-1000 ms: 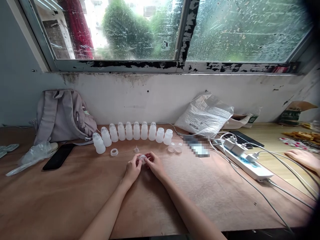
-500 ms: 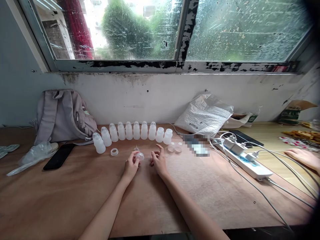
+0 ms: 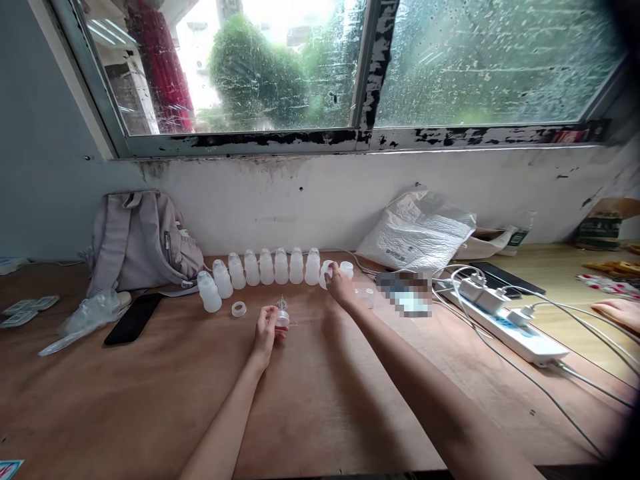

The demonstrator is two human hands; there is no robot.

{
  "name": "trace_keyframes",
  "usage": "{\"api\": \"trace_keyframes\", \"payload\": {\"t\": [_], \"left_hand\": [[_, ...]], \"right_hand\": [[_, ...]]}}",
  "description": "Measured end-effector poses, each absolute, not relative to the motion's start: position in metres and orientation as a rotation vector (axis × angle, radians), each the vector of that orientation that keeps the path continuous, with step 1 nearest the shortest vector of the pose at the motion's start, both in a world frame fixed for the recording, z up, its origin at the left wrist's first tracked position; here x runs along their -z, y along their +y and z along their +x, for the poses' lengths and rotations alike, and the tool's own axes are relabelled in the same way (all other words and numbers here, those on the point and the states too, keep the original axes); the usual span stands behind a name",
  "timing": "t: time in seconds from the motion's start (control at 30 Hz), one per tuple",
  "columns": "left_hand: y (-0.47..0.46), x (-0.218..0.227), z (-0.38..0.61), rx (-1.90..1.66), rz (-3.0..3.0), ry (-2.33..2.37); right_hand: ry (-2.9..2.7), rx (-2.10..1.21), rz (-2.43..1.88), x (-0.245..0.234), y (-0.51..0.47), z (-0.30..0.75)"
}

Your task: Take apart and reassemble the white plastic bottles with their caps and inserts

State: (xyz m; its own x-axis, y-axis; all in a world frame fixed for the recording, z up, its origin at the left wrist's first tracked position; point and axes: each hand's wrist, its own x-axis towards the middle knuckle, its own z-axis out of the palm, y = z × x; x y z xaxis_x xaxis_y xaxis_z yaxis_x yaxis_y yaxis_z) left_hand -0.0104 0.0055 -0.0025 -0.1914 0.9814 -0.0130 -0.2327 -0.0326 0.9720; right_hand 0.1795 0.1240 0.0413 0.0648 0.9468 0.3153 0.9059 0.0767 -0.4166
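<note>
My left hand (image 3: 267,330) is closed, its thumb and fingers pinching a clear bottle teat (image 3: 283,315) with a ring-shaped base, tip upward, just above the tabletop. My right hand (image 3: 341,285) is stretched to the back row, its fingers closed on the upper part of an open-topped white baby bottle (image 3: 325,275), which they partly hide. Right of it stands another open-topped bottle (image 3: 347,269). Several frosted bottles (image 3: 266,268) with clear tops curve away to the left. A white collar ring (image 3: 239,309) lies in front of the row. Clear round caps (image 3: 368,299) sit beyond my right wrist.
At left are a grey backpack (image 3: 145,240), a black phone (image 3: 133,320) and a plastic bag (image 3: 90,319). To the right, a white power strip (image 3: 520,333) trails cables. A silvery bag (image 3: 417,227) leans on the wall. Another person's hand (image 3: 617,312) rests at far right.
My right hand has moved forward and right from the middle of the table to the open bottle. My left hand has turned the teat so its tip points up. The camera view has shifted slightly.
</note>
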Motion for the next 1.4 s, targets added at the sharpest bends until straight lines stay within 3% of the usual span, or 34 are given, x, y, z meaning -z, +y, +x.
{"api": "trace_keyframes", "payload": {"t": [0.23, 0.47, 0.67, 1.0, 1.4], "left_hand": [[0.005, 0.004, -0.008, -1.420, 0.807, 1.054], [-0.002, -0.002, -0.006, -1.369, 0.816, 0.883], [-0.001, -0.001, -0.008, -1.437, 0.794, 0.904], [0.010, 0.006, -0.011, -1.528, 0.626, 0.920], [0.007, 0.001, -0.012, -1.521, 0.659, 0.960]], "right_hand": [[-1.863, 0.230, -1.426, -0.033, 0.088, 0.178], [-1.765, -0.142, -1.196, -0.015, 0.055, 0.168], [-1.816, -0.448, -1.271, 0.016, 0.042, 0.159], [-1.980, -0.052, -1.158, 0.012, 0.031, 0.152], [-1.957, -0.001, -1.092, 0.008, 0.028, 0.148]]}}
